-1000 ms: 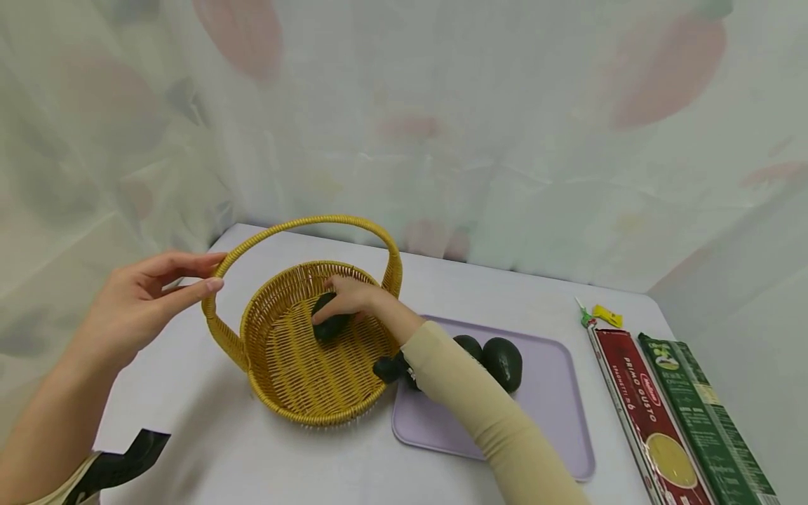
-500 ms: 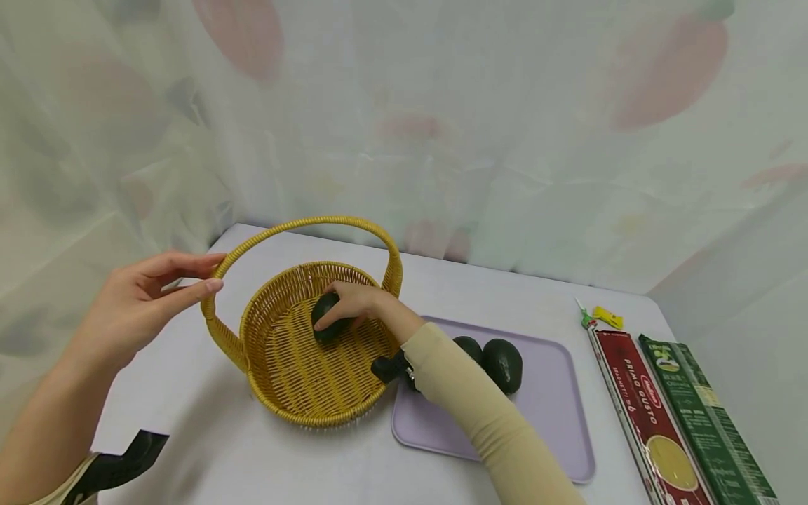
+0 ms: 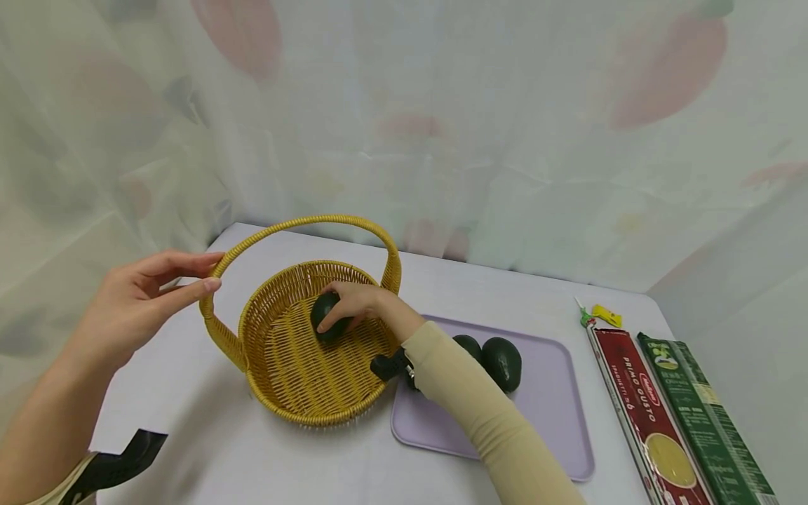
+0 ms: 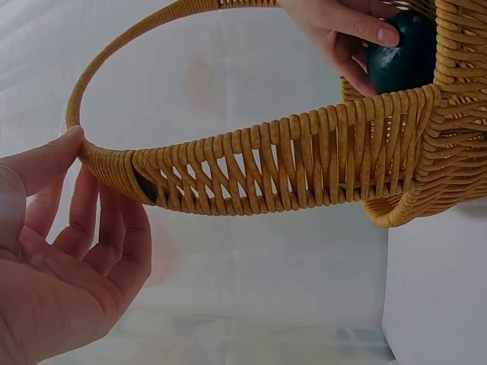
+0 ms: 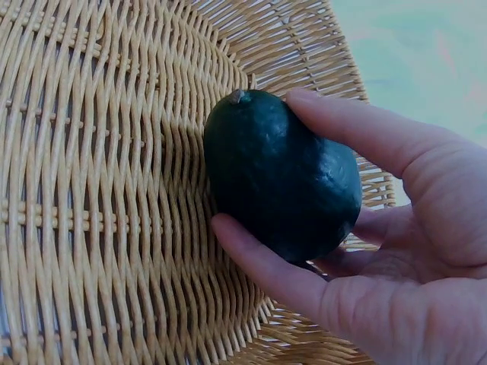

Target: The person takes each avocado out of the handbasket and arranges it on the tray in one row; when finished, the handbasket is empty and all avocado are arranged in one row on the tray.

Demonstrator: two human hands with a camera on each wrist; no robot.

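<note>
A yellow-brown wicker basket (image 3: 303, 372) with a tall arched handle (image 3: 315, 221) stands on the table. My left hand (image 3: 135, 301) pinches the handle's left side between thumb and fingers, seen closely in the left wrist view. Inside the basket, toward its back, my right hand (image 3: 356, 301) grips a dark green avocado (image 5: 278, 175) with the thumb on one side and fingers on the other. The avocado is at the basket's woven bottom. More avocados (image 3: 502, 363) lie on a lilac tray (image 3: 543, 421) to the right, partly hidden behind my right forearm.
Right of the tray lie a red spaghetti pack (image 3: 650, 414) and a green pack (image 3: 703, 414). Behind them are a small yellow packet (image 3: 607, 315) and a small green wrapped item (image 3: 587, 318). A patterned curtain (image 3: 480, 140) hangs along the table's back edge.
My right hand has shifted very slightly on the avocado inside the basket, its thumb now farther along the fruit's side. The left hand keeps its place on the handle.
</note>
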